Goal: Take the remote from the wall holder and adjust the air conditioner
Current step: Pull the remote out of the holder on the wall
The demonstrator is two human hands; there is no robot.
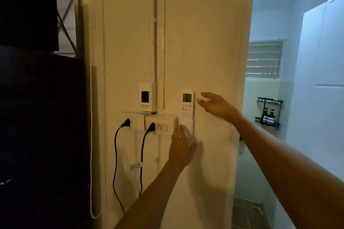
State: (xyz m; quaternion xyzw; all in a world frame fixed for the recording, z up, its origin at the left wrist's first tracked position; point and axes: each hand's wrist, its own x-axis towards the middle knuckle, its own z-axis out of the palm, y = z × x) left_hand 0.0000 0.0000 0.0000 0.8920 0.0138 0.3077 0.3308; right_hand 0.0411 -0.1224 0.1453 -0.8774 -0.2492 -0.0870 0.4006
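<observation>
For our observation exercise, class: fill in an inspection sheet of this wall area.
Surface: cream wall, bare above.
Job's things: remote upright in wall holder, screen on top.
Clutter: National box left of the remote.
Hands: left hand at the holder's base; right hand open beside the remote, apart from it.
Cables: two black plugs in sockets, leads hanging down.
Surroundings: bathroom shelf with bottles, right.
</observation>
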